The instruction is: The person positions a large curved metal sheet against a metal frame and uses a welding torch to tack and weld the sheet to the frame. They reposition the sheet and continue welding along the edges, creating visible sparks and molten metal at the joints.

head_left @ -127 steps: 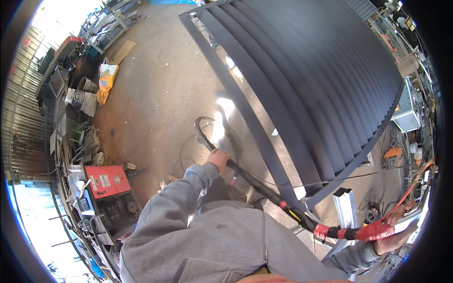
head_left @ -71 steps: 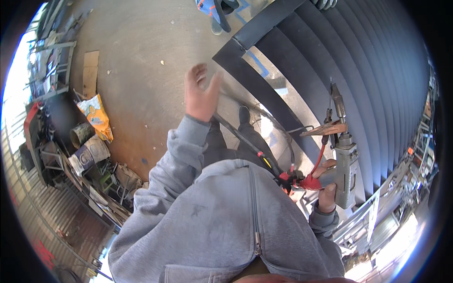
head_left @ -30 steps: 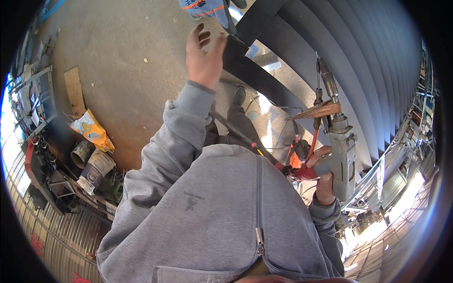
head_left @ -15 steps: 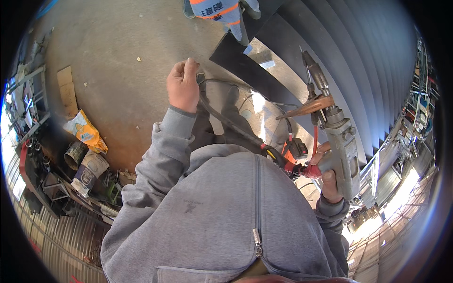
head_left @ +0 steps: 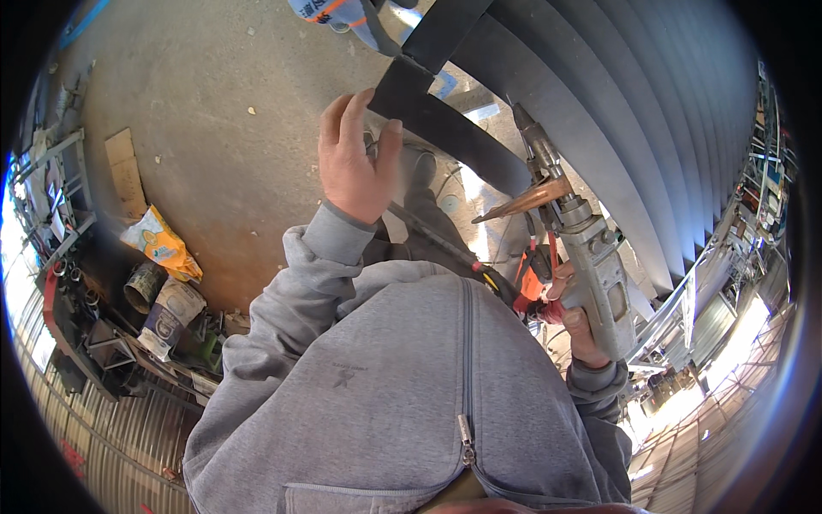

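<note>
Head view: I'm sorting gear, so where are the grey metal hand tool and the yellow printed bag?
Grey metal hand tool (head_left: 601,267): head view, on its thick body.
Yellow printed bag (head_left: 163,246): head view, on its middle.

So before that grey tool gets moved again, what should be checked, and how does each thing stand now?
1. Tool gripped: ok; the right hand holds the grey metal tool.
2. Left hand free: ok; it is open, with nothing visible in it.
3. Tool tip off the dark slatted panel: cannot tell; they overlap in this view.
4. Black cable clear of the legs: cannot tell; it crosses them in view.
5. Panel corner unobstructed: not ok; a striped blue item, possibly a glove, is close by.
</note>
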Available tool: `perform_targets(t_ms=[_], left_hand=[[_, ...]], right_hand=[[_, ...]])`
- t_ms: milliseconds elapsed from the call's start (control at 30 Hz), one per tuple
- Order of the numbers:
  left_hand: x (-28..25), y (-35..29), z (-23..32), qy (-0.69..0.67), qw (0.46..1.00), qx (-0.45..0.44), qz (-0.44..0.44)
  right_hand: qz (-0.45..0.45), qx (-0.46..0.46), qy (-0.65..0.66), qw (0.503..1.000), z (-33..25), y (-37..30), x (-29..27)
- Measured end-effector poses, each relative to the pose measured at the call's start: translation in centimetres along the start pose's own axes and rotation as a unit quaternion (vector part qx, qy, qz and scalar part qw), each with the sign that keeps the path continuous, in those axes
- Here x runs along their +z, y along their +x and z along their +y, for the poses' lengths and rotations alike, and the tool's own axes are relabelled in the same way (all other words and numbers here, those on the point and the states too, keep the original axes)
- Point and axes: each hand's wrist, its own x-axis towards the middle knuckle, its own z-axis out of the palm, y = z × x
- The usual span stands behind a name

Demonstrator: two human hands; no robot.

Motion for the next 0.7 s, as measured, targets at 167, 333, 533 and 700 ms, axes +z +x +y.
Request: perform_targets(t_ms=[167, 333, 533, 700], left_hand=[[0.0, 0.0, 0.0, 0.014, 1.000, -0.014, -0.002], [1.2, -2.8, -0.6, -0.293, 0.920, -0.260, 0.007], [1.6, -7.2, -2.2, -0.375, 0.835, -0.391, -0.096], [0.9, -9.7, -4.4, -0.400, 0.809, -0.417, -0.107]], right_hand=[[0.004, -0.022, -0.051, 0.998, -1.1, 1.2, 0.3], [-0.038, -0.062, -0.143, 0.987, -3.4, 4.5, 1.1], [-0.100, -0.112, -0.266, 0.952, -5.7, 8.2, 1.6], [-0.107, -0.082, -0.257, 0.957, -6.9, 9.2, 1.8]])
